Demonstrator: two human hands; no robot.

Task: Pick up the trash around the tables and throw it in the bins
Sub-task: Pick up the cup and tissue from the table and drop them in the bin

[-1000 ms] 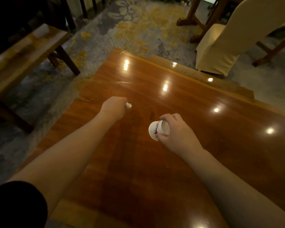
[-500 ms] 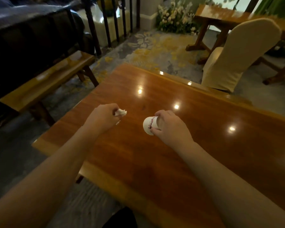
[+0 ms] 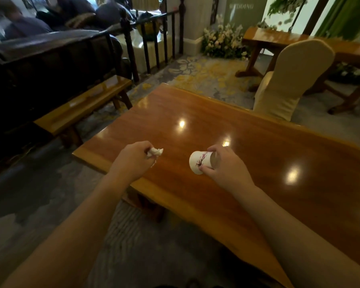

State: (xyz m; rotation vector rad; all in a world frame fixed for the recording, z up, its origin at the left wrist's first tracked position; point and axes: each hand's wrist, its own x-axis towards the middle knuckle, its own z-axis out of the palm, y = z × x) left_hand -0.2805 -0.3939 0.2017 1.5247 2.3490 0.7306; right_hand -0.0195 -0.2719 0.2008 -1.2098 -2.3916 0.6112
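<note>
While fisted, left hand (image 3: 133, 161) grips tissue (image 3: 154, 152), right hand (image 3: 224, 165) cup (image 3: 200, 162)

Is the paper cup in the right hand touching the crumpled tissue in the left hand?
Apart. The head view shows bare table between the paper cup in the right hand and the crumpled tissue in the left hand.

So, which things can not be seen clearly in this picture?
- Inside of the paper cup: head view, the right hand covers its mouth.
- Most of the crumpled tissue: closed in the left hand.
- Any bin: none in view.
- Sofa area, top left: blurred and dark.
- Wall sign: small, only partly readable.
</note>
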